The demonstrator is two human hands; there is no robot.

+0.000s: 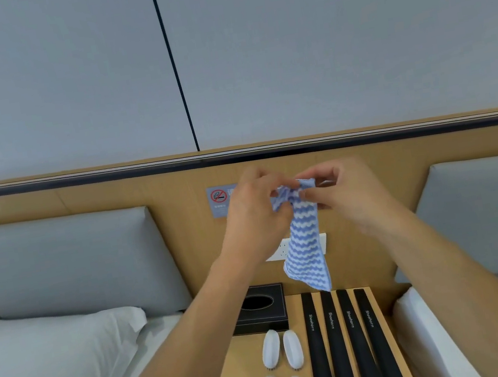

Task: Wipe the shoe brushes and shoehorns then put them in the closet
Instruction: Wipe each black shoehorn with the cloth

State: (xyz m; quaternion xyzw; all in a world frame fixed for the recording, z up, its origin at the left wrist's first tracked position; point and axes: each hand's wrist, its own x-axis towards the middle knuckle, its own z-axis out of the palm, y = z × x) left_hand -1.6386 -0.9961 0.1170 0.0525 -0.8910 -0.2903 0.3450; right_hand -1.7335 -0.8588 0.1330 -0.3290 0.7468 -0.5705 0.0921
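A blue-and-white wavy-striped cloth (305,244) hangs in the air above the nightstand. My left hand (253,213) and my right hand (344,191) both pinch its top edge, close together. Below, several black shoehorns (336,347) labelled "Shoehorn" lie side by side on the right half of the wooden nightstand (234,373). Several white oval shoe brushes (284,368) lie in two rows to their left, the nearest ones cut off by the frame's bottom edge.
A black tissue box (260,308) stands at the back left of the nightstand. White-sheeted beds with grey cushions flank it on the left (57,365) and right (490,215). A wall socket (326,243) and a no-smoking sign (220,197) sit on the wooden headboard.
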